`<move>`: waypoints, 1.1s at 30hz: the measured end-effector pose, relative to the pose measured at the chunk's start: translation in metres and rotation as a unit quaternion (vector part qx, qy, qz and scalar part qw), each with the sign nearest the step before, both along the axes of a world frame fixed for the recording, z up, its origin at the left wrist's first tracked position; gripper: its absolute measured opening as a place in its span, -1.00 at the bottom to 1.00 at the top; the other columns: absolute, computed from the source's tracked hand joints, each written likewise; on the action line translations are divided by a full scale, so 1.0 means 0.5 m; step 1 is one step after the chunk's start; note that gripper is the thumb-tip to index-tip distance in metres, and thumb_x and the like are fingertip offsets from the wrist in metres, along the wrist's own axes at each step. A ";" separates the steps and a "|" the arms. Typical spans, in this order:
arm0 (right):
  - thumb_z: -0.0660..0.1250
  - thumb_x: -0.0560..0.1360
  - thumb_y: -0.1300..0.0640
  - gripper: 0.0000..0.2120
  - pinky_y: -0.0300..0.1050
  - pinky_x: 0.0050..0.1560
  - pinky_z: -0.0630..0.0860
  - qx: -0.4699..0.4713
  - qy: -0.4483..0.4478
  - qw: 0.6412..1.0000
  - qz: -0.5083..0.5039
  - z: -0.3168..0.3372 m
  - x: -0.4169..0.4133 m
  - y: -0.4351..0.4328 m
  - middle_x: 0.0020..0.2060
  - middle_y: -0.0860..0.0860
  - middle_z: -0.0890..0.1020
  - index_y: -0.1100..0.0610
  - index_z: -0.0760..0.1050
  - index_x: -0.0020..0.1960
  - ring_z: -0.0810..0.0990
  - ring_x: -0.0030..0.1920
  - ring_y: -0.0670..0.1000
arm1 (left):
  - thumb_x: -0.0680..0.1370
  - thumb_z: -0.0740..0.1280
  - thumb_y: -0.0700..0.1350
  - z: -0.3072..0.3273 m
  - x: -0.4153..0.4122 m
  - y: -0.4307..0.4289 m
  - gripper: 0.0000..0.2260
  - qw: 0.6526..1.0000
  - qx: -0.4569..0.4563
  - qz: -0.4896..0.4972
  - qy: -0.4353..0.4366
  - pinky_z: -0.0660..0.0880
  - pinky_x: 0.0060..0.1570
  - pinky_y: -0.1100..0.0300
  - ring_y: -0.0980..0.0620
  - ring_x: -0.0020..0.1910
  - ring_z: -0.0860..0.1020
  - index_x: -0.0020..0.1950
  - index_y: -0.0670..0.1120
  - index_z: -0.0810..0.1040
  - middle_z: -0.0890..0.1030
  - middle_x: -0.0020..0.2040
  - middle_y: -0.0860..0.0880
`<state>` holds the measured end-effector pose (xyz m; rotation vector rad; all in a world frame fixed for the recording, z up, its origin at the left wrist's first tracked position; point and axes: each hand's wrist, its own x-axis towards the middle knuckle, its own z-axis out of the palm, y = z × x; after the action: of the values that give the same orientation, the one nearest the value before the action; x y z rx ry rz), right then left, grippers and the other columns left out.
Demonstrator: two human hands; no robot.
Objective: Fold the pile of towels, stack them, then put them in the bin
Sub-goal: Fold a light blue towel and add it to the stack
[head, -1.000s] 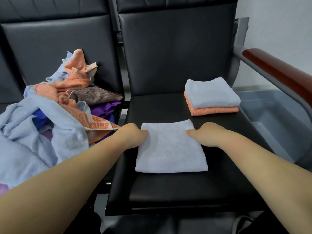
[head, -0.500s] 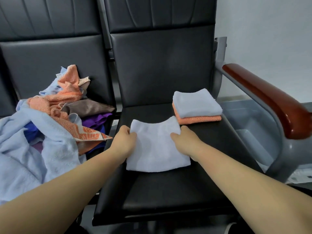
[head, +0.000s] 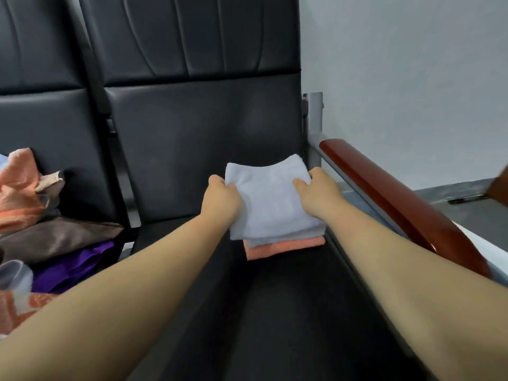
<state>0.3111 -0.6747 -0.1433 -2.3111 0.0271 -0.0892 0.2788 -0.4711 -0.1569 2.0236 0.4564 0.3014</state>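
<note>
On the black seat (head: 275, 312), beside the unfolded pile (head: 46, 232), a folded pale blue towel (head: 269, 204) is held over the stack (head: 283, 248) of folded towels, orange lowest. Its side edges are gripped by the left hand (head: 222, 199) and right hand (head: 319, 193), fingers (head: 216, 179) curled round the cloth. Risk judged: an uneven release could leave it skewed or drag the layers below, so the stack leans.

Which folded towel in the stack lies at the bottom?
The orange towel: it alone rests on the seat, beneath the middle blue towel and the top blue towel.
</note>
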 end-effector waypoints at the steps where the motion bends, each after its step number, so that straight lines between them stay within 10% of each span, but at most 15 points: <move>1: 0.22 0.69 -0.06 -0.63 -0.04 -0.05 0.38 -0.004 0.002 1.000 -0.007 -0.007 0.028 -0.002 0.19 0.13 0.56 0.21 0.40 0.32 0.50 0.02 0.12 | 0.66 0.13 -0.12 -0.006 0.027 -0.006 -0.89 1.000 0.000 0.001 0.009 0.35 -0.29 0.10 0.03 -0.24 0.38 0.09 -0.16 0.33 0.43 -0.12 -0.04; 7: 0.24 0.68 -0.08 -0.61 -0.07 -0.22 0.36 -0.043 0.057 0.997 -0.020 -0.079 0.117 -0.003 0.17 0.14 0.58 0.21 0.44 0.30 0.50 -0.03 0.10 | 0.64 0.16 -0.15 -0.073 0.112 -0.016 -0.82 0.996 0.013 0.018 0.086 0.41 -0.27 0.09 0.01 -0.24 0.45 0.19 -0.20 0.33 0.46 -0.12 -0.05; 22: 0.33 0.54 -0.20 -0.29 0.16 0.24 0.53 0.013 0.145 0.977 -0.154 -0.107 -0.200 0.031 0.44 0.15 0.43 0.13 0.23 0.54 0.49 0.35 0.24 | 0.61 0.28 0.04 -0.094 -0.200 0.107 -0.74 0.991 -0.003 0.018 0.133 0.51 -0.31 0.08 -0.11 -0.26 0.57 0.14 -0.11 0.35 0.61 -0.14 -0.17; 33: 0.34 0.62 -0.15 -0.54 -0.08 0.07 0.48 -0.012 0.153 0.964 0.218 -0.054 -0.407 0.372 0.26 0.00 0.56 0.04 0.43 0.43 0.56 0.14 0.02 | 0.49 0.38 0.04 -0.007 -0.435 0.365 -0.78 0.982 0.138 0.079 0.098 0.55 0.02 0.02 -0.10 -0.06 0.63 0.06 -0.01 0.48 0.64 -0.05 -0.05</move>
<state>0.1074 -0.4886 -0.1701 -2.2804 -0.3265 0.4930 0.0615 -0.2884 -0.1604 2.3034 0.7337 0.2749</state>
